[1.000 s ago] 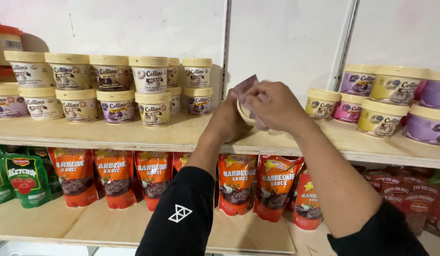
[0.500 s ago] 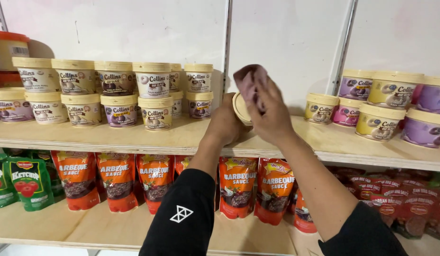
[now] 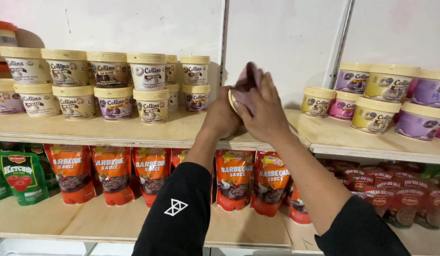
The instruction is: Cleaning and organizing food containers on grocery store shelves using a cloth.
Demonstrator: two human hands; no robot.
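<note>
Nearest the camera, two black sleeves (image 3: 175, 213) rise to the hands. Left hand (image 3: 222, 116) is closed round a cream-lidded tub (image 3: 233, 98), held in the air above the upper shelf (image 3: 134, 130), just clear of it. Right hand (image 3: 265, 111) presses a pink cloth (image 3: 248, 85) flat over the tub's lid, fingers wrapped on it. Below hang orange sauce pouches (image 3: 151, 173). Behind, stacked tubs (image 3: 111, 85) stand against the white wall (image 3: 286, 38).
</note>
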